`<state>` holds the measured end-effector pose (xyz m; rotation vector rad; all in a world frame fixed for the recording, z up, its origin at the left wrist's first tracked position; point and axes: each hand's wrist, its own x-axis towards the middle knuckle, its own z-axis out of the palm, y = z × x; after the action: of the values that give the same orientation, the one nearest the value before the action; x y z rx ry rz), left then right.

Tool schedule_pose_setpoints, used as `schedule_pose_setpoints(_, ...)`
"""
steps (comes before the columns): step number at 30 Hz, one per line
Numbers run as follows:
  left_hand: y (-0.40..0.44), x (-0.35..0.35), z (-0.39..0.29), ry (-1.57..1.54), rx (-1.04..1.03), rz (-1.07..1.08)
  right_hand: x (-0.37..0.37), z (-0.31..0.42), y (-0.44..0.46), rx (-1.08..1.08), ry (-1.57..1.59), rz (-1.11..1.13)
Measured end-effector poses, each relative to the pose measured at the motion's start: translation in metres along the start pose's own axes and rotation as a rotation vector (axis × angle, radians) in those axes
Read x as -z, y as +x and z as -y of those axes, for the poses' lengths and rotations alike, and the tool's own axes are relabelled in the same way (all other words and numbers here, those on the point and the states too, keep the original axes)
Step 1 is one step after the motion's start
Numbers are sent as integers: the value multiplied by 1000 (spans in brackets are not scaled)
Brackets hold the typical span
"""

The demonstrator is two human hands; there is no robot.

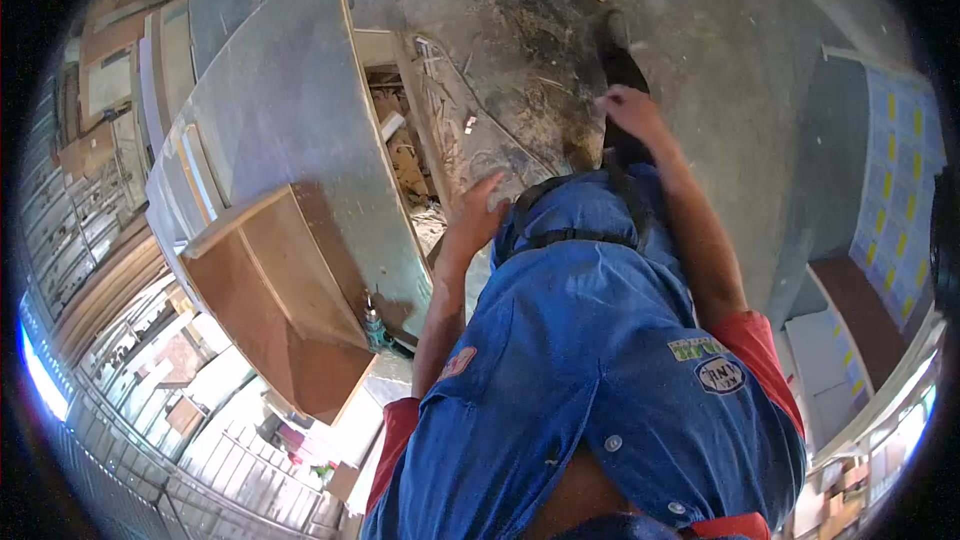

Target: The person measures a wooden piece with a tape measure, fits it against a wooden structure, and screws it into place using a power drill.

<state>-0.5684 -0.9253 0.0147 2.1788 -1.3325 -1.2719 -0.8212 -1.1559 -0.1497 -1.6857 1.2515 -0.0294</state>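
Note:
My left hand (474,215) hangs beside the blue shirt (600,310), its thumb and fingers apart and nothing in it. It is nearest to the edge of the large table (290,90). Farther forward, my right hand (637,115) is over my dark-clad leg (625,70), with loosely bent fingers and no object visible in it. On the table, a brown open wooden box (270,310) lies beside a teal power tool (375,328).
Wood scraps (405,155) lie beside and below the table edge. A cord (480,105) crosses the stained floor (740,70). At the right is a panel with blue and yellow markings (893,180) near a brown board (858,315). Stacked boards (110,80) stand at the far left.

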Motion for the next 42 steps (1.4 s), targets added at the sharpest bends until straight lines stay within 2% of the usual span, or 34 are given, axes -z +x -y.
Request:
schedule_pose_setpoints(2,41,3,7,-76,13,-22,34,-36,41,20,-145,-218)
schedule_pose_setpoints(5,106,4,19,-147,-4,-62,98,-63,91,-61,-160,-105)
schedule_pose_setpoints(8,142,-2,49,-188,293,-37,120,-79,123,-76,-348,-12)
schedule_pose_setpoints(10,149,10,26,-280,332,-92,124,-86,142,-242,-324,154)
schedule_pose_setpoints(11,145,21,7,-359,379,-153,123,-81,155,-252,-341,183)
schedule_pose_setpoints(13,146,58,-37,-436,421,-91,109,-60,167,-149,-429,214)
schedule_pose_setpoints(14,134,59,-34,-388,382,-99,97,-64,179,-183,-298,275)
schedule_pose_setpoints(15,136,60,-26,-336,310,-139,94,-45,203,-137,-315,244)
schedule_pose_setpoints(17,153,90,-39,-488,413,-187,79,6,224,-142,-378,174)
schedule_pose_setpoints(19,168,112,-24,-437,151,-372,70,39,267,-82,-398,144)
schedule_pose_setpoints(22,195,172,-26,-328,175,-565,75,98,330,-7,-393,103)
schedule_pose_setpoints(24,212,219,-27,-384,160,-689,80,143,370,24,-353,60)
schedule_pose_setpoints(26,237,257,-11,-416,107,-872,89,166,403,113,-274,98)
schedule_pose_setpoints(27,251,280,-2,-414,101,-900,89,168,427,115,-338,95)
schedule_pose_setpoints(30,294,343,31,-300,194,-1019,90,140,499,54,-348,161)
schedule_pose_setpoints(32,333,375,65,-252,322,-1258,85,85,540,279,-568,62)
schedule_pose_setpoints(33,351,388,84,-258,337,-1276,88,38,558,180,-505,101)
schedule_pose_setpoints(34,370,397,103,-219,528,-1372,99,13,576,74,-445,140)
schedule_pose_setpoints(35,384,400,115,-178,731,-1444,113,19,577,-36,-459,196)
schedule_pose_setpoints(36,393,401,120,57,908,-1371,130,43,579,-108,-504,267)
schedule_pose_setpoints(37,403,406,121,36,918,-1389,145,64,592,-125,-542,309)
schedule_pose_setpoints(39,408,408,115,123,1073,-1386,177,96,626,-116,-627,377)
schedule_pose_setpoints(42,408,411,105,94,1144,-1331,209,167,702,-24,-775,469)
